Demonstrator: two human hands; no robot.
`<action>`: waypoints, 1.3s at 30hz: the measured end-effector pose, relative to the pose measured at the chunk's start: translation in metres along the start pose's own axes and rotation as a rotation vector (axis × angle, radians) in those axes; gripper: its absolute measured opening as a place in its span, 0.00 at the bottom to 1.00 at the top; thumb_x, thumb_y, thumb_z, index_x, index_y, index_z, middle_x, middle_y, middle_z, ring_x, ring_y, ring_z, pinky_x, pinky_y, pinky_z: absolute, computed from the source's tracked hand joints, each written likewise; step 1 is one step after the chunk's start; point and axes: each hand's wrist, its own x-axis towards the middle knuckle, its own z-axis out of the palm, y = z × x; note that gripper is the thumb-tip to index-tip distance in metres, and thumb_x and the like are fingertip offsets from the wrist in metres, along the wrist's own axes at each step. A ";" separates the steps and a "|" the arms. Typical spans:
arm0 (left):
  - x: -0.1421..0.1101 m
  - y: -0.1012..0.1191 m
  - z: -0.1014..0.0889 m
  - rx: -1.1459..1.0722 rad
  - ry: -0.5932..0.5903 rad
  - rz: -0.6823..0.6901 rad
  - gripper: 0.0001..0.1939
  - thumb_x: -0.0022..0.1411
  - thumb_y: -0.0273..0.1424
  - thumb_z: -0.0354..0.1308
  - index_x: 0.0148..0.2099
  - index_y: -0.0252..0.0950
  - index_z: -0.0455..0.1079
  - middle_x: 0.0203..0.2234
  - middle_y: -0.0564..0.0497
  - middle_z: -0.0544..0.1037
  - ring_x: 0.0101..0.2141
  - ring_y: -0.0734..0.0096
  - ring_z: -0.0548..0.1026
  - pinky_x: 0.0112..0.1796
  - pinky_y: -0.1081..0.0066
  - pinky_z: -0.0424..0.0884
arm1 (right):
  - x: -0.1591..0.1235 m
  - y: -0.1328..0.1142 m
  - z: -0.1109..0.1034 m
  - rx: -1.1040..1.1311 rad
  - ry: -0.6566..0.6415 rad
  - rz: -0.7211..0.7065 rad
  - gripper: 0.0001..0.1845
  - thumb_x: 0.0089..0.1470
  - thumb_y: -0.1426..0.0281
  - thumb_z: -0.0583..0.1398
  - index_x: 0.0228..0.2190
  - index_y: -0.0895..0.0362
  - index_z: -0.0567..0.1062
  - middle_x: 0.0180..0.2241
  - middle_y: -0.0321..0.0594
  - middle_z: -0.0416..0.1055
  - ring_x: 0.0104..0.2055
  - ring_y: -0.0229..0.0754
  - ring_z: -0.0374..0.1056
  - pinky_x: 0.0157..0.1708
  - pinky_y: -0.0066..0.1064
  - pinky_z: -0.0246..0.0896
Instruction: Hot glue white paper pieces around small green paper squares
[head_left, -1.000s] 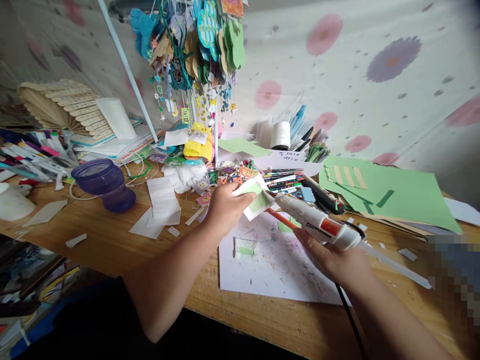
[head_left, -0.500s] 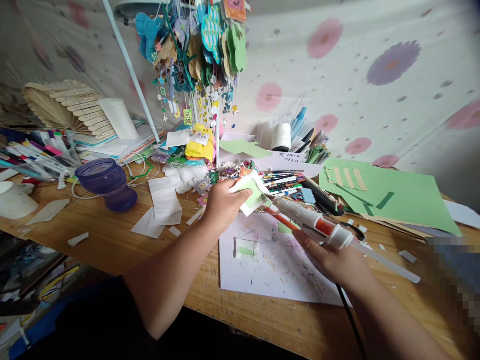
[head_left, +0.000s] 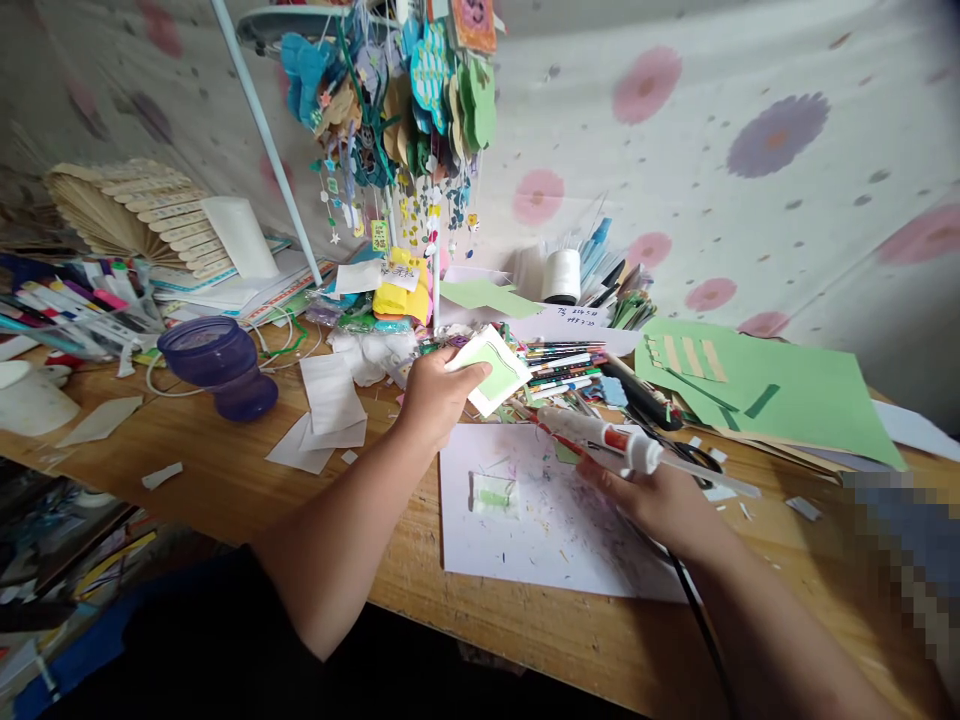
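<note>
Left hand (head_left: pixel 435 397) pinches a square green-and-white paper card (head_left: pixel 496 368), thumb on face, card projecting beyond it; right hand (head_left: pixel 652 503) grasps a white, orange-triggered glue gun (head_left: pixel 591 430), nozzle near card

Card (head_left: pixel 501 372) is left of glue gun (head_left: pixel 600 436); packet (head_left: pixel 494 496) lies on paper sheet (head_left: pixel 559 530), before pens (head_left: pixel 564 370); cup (head_left: pixel 219 368) is at left rear of the sheet; paper stack (head_left: pixel 810 400) at right rear.

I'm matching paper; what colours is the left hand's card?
The card: white around light green, seen in the head view.
</note>
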 end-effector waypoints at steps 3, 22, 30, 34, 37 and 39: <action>0.001 0.004 -0.001 -0.059 0.010 -0.021 0.18 0.41 0.31 0.68 0.38 0.31 0.75 0.29 0.48 0.81 0.26 0.65 0.77 0.26 0.69 0.74 | -0.004 0.005 0.007 -0.062 -0.049 0.024 0.20 0.52 0.53 0.57 0.35 0.56 0.77 0.34 0.47 0.79 0.33 0.52 0.75 0.33 0.39 0.68; -0.017 0.006 0.005 -0.255 -0.359 -0.243 0.21 0.39 0.30 0.72 0.38 0.33 0.75 0.29 0.50 0.80 0.28 0.69 0.77 0.31 0.70 0.73 | -0.046 0.046 -0.064 0.570 0.172 0.159 0.16 0.45 0.58 0.68 0.38 0.47 0.82 0.46 0.49 0.77 0.50 0.53 0.72 0.46 0.39 0.68; -0.045 0.011 0.012 -0.210 -0.723 -0.311 0.14 0.38 0.30 0.73 0.28 0.30 0.74 0.21 0.53 0.73 0.23 0.78 0.71 0.27 0.76 0.65 | -0.027 -0.067 -0.052 0.562 0.013 -0.002 0.12 0.54 0.60 0.63 0.30 0.56 0.79 0.28 0.41 0.78 0.30 0.40 0.73 0.31 0.29 0.68; -0.049 0.011 0.012 -0.207 -0.775 -0.327 0.15 0.37 0.32 0.74 0.26 0.29 0.74 0.20 0.53 0.73 0.21 0.79 0.69 0.26 0.76 0.64 | -0.031 -0.090 -0.045 0.274 0.036 -0.159 0.10 0.59 0.66 0.58 0.31 0.57 0.77 0.26 0.39 0.75 0.26 0.37 0.69 0.26 0.26 0.63; -0.047 0.010 0.012 -0.211 -0.753 -0.322 0.15 0.37 0.32 0.73 0.27 0.29 0.74 0.20 0.53 0.73 0.21 0.79 0.68 0.25 0.75 0.63 | -0.034 -0.083 -0.048 0.061 0.129 -0.200 0.08 0.59 0.69 0.57 0.32 0.55 0.77 0.29 0.39 0.76 0.28 0.38 0.70 0.27 0.27 0.63; -0.043 0.010 0.012 -0.217 -0.688 -0.318 0.16 0.37 0.31 0.73 0.29 0.30 0.75 0.21 0.53 0.74 0.22 0.78 0.69 0.26 0.75 0.64 | -0.035 -0.075 -0.050 -0.038 0.214 -0.220 0.07 0.58 0.70 0.58 0.32 0.54 0.76 0.31 0.39 0.76 0.31 0.40 0.71 0.30 0.29 0.64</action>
